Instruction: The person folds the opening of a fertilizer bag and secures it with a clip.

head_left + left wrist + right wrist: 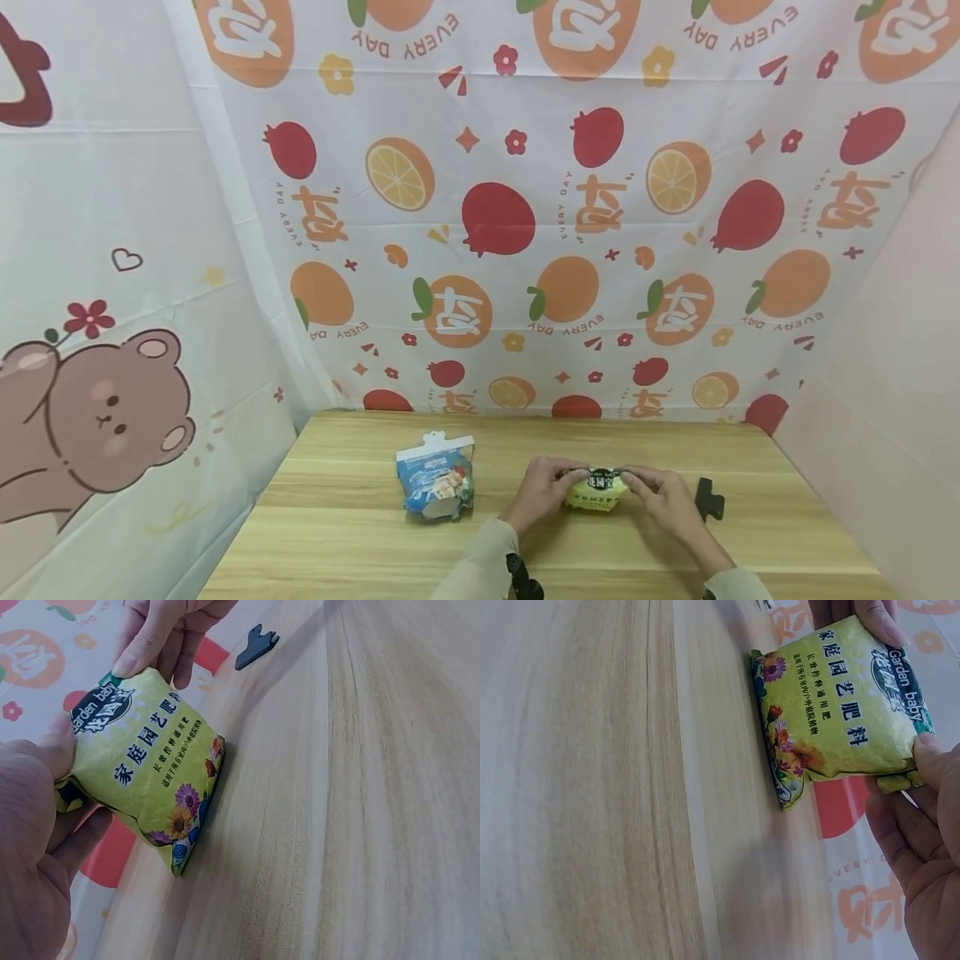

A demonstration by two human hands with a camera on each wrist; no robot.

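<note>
Between both hands stands a yellow-green fertilizer bag [596,493], printed with flowers along its bottom and a dark "Garden baby" label near the top. The left hand [546,492] pinches one upper corner, thumb on the printed front and fingers behind. At the other upper corner the right hand [666,497] pinches it the same way. The top edge looks folded over, and the bottom edge meets the wooden table [300,825]. Right beside the right hand lies a black clip [708,499], also seen in the left wrist view as a black clip [256,647].
On the table's left side is a blue bag [437,483] with a white clip [435,446] across its top. A fruit-print curtain [495,333] hangs behind the table, and a bear-print curtain [120,400] hangs to the left.
</note>
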